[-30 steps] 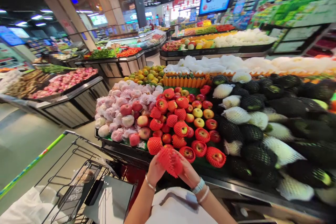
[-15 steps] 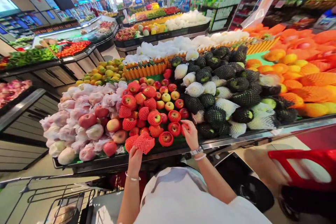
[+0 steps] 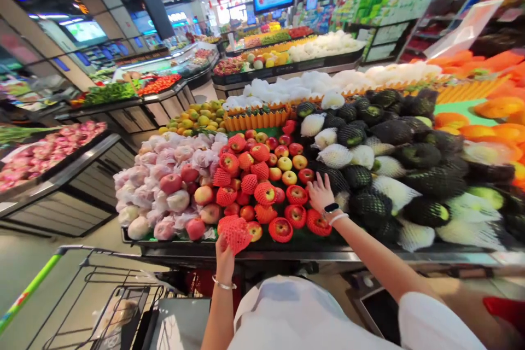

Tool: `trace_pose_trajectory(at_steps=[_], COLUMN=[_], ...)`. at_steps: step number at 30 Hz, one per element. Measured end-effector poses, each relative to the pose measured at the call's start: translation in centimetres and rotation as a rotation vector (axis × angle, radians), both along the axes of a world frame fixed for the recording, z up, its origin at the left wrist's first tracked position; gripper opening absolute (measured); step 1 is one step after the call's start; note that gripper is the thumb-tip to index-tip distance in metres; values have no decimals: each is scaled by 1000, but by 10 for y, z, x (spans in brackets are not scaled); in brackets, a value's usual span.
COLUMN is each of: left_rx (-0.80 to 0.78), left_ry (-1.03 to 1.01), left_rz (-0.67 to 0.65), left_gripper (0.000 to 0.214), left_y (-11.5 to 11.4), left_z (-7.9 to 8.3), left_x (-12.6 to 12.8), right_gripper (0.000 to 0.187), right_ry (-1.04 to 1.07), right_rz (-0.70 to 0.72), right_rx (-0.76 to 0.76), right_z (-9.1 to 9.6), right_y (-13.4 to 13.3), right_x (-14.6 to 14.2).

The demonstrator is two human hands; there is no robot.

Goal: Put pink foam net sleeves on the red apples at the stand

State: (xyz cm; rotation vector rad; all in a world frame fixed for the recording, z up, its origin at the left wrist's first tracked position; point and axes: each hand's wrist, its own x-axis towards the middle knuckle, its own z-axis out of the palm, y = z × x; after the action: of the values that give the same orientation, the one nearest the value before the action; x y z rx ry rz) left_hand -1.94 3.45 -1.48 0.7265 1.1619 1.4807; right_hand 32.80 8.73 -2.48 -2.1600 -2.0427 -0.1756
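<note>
A person's left hand [image 3: 225, 256] pinches a bright red foam net [image 3: 235, 233], its open diamond mesh bunched and ruffled, at the lower centre of the frame; whether fruit fills it cannot be told. Behind it, apples [image 3: 284, 163] glow red and yellow, many sleeved in matching mesh. Right of centre, the right hand [image 3: 321, 193] spreads its fingers beside black-netted fruit [image 3: 371, 203].

Open air lies above the apples [image 3: 265, 193], but black-netted fruit [image 3: 374, 198] crowds the right grip [image 3: 321, 193].
</note>
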Motion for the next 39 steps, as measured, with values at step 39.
trace_pose_trajectory(at_steps=[39], left_rx=[701], left_ry=[1090], left_rz=[-896], left_gripper=[53], left_y=[-18], left_z=[71], left_x=[8], right_gripper=[66], right_ry=[2161], right_rz=[-190], right_rx=[-201], right_z=[19], right_y=[-80], right_x=[-132])
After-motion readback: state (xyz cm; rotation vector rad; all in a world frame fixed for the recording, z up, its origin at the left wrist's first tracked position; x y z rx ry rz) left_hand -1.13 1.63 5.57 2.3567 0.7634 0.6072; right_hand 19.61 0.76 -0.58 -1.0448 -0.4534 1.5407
